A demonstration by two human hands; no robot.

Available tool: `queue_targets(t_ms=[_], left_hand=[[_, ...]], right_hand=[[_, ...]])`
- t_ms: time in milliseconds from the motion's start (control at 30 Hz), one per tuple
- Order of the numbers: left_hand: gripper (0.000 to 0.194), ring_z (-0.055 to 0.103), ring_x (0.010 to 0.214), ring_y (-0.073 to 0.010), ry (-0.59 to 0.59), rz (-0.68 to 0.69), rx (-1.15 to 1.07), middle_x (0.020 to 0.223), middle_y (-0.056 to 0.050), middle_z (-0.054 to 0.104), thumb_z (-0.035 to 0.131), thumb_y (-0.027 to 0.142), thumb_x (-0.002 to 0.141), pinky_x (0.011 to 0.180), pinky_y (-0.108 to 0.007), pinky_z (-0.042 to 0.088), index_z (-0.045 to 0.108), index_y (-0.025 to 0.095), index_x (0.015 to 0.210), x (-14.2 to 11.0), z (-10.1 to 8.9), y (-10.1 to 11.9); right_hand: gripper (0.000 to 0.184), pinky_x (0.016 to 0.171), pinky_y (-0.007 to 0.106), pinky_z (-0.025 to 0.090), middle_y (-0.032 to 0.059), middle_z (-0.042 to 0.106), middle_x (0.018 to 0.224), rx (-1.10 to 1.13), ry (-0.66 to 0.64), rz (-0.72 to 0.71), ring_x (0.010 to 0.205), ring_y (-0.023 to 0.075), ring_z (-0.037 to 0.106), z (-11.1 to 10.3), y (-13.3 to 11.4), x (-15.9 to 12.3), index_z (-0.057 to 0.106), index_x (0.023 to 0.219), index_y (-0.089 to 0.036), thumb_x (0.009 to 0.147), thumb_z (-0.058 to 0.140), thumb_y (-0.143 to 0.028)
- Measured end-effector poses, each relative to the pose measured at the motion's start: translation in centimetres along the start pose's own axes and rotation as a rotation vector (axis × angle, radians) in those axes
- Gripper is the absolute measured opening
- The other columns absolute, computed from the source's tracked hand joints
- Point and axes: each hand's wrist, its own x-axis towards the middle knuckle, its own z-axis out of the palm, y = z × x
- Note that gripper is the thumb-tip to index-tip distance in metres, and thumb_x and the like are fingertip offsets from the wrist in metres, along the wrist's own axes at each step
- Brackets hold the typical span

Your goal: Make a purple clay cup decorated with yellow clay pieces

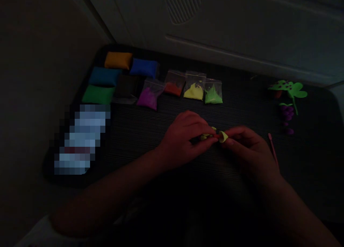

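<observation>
In dim light, my left hand [185, 139] pinches a small orange-red piece of modelling clay [216, 136] between thumb and fingers. My right hand [252, 150] grips a thin, cupped yellow clay piece [223, 136] by its edge, thumb below and fingers above. The yellow piece meets the end of the orange-red one, so the two hands nearly touch. Other yellow clay pieces [204, 136] show just behind my left fingertips. Whether these rest on the table or hang from the orange-red piece I cannot tell.
Zip bags of red [174, 88], yellow [194, 92], light green [213, 96] and purple clay [147, 97] lie behind my hands. Several coloured packs [99, 94] are at left, above a bright pixelated screen [80, 139]. At right: clay figures [297, 90], purple clay grapes [287, 112], a pink stick tool [273, 150].
</observation>
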Motion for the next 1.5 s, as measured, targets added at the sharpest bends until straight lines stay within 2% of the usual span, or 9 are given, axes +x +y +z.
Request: queue_targets(t_ms=[267,567,700,800,867,967,1100,1333,1500], left_hand=[[0.012,0.058,0.079,-0.012,0.037,0.06,-0.019,0.078,-0.002,0.067,0.064,0.023,0.075,0.078,-0.029,0.045,0.065,0.016,0.085,0.1,0.1,-0.2],[0.016,0.056,0.083,-0.0129,-0.004,0.06,-0.037,0.082,0.0,0.066,0.063,0.026,0.076,0.081,-0.029,0.043,0.063,0.017,0.09,0.0,-0.2,-0.2],[0.047,0.052,0.098,-0.0176,-0.065,-0.056,-0.011,0.102,-0.004,0.061,0.062,0.027,0.074,0.089,-0.034,0.039,0.049,0.018,0.118,0.3,-1.2,-0.5],[0.083,0.045,0.111,-0.0233,-0.223,-0.13,0.038,0.116,-0.006,0.055,0.071,0.034,0.064,0.096,-0.039,0.032,0.028,0.022,0.135,0.4,-1.4,-0.8],[0.095,0.043,0.112,-0.0254,-0.337,-0.141,0.092,0.119,-0.007,0.053,0.074,0.037,0.06,0.097,-0.041,0.03,0.021,0.023,0.138,0.4,-1.1,-0.9],[0.091,0.043,0.111,-0.0253,-0.418,-0.113,0.182,0.119,-0.009,0.052,0.071,0.036,0.065,0.097,-0.041,0.028,0.02,0.021,0.139,0.1,-0.4,-1.0],[0.074,0.046,0.107,-0.0225,-0.411,-0.124,0.185,0.115,-0.007,0.054,0.061,0.029,0.076,0.095,-0.039,0.03,0.022,0.021,0.138,-0.1,0.1,-0.9],[0.073,0.05,0.102,-0.0181,-0.348,-0.214,-0.107,0.112,-0.008,0.055,0.055,0.024,0.078,0.093,-0.035,0.037,0.016,0.018,0.14,0.0,0.0,-0.8],[0.081,0.053,0.095,-0.0152,-0.249,-0.309,-0.324,0.109,-0.006,0.053,0.06,0.019,0.073,0.088,-0.031,0.043,0.016,0.021,0.14,-0.1,0.1,-0.9]], right_hand=[[0.013,0.066,0.018,0.046,-0.0064,0.068,0.08,-0.015,0.003,-0.024,0.074,0.0071,0.061,0.1,0.1,0.0,0.065,0.083,-0.031,0.072,0.068,-0.023],[0.012,0.066,0.026,0.049,-0.0041,0.067,0.082,-0.161,0.067,-0.123,0.075,0.0125,0.062,0.1,-0.2,-0.1,0.064,0.084,-0.031,0.073,0.067,-0.027],[0.013,0.067,0.03,0.048,-0.003,0.066,0.084,-0.382,0.21,-0.258,0.073,0.0143,0.061,-0.7,-0.6,-0.1,0.065,0.087,-0.033,0.074,0.065,-0.03],[0.014,0.065,0.031,0.047,-0.002,0.065,0.084,-0.545,0.274,-0.327,0.072,0.0151,0.06,-1.0,-0.7,-0.2,0.064,0.089,-0.033,0.075,0.063,-0.031],[0.014,0.063,0.03,0.046,-0.0013,0.064,0.084,-0.634,0.286,-0.355,0.071,0.0149,0.059,-1.1,-0.8,-0.3,0.064,0.091,-0.032,0.077,0.062,-0.032],[0.015,0.059,0.028,0.044,-0.0008,0.062,0.081,-0.742,0.276,-0.388,0.07,0.014,0.057,-0.9,-0.8,-0.3,0.064,0.092,-0.03,0.078,0.06,-0.032],[0.016,0.058,0.026,0.042,-0.0012,0.063,0.081,-0.797,0.26,-0.39,0.071,0.0136,0.057,-1.1,-0.8,-0.3,0.064,0.093,-0.029,0.078,0.06,-0.032],[0.019,0.052,0.025,0.039,-0.0035,0.064,0.084,-0.723,0.31,-0.267,0.068,0.0131,0.058,-1.5,-0.5,-0.4,0.064,0.092,-0.032,0.074,0.064,-0.037],[0.023,0.061,0.029,0.043,-0.0037,0.066,0.087,-0.688,0.378,-0.207,0.072,0.0152,0.06,-1.5,-0.4,-0.5,0.064,0.091,-0.032,0.071,0.064,-0.044]])
